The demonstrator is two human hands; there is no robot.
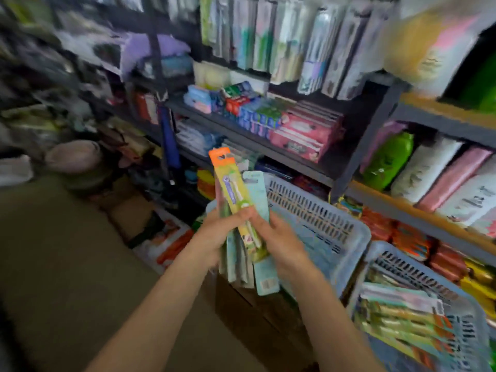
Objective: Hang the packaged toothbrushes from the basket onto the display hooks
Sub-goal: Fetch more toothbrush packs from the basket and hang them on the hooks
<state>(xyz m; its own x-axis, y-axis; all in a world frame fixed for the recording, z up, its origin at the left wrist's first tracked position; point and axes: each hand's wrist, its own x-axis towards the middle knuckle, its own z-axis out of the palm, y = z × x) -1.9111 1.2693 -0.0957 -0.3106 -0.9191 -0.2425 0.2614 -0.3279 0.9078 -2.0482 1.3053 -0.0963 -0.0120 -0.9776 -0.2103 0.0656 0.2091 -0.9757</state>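
Both hands, left (214,232) and right (279,240), grip a bundle of packaged toothbrushes (239,210) above the near rim of an empty blue basket (322,221); an orange-topped pack stands upright in front. Its print is too blurred to read.

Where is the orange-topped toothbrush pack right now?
In the head view, centre frame: the orange-topped toothbrush pack stands upright, gripped by the left hand and right hand, just left of the empty blue basket.
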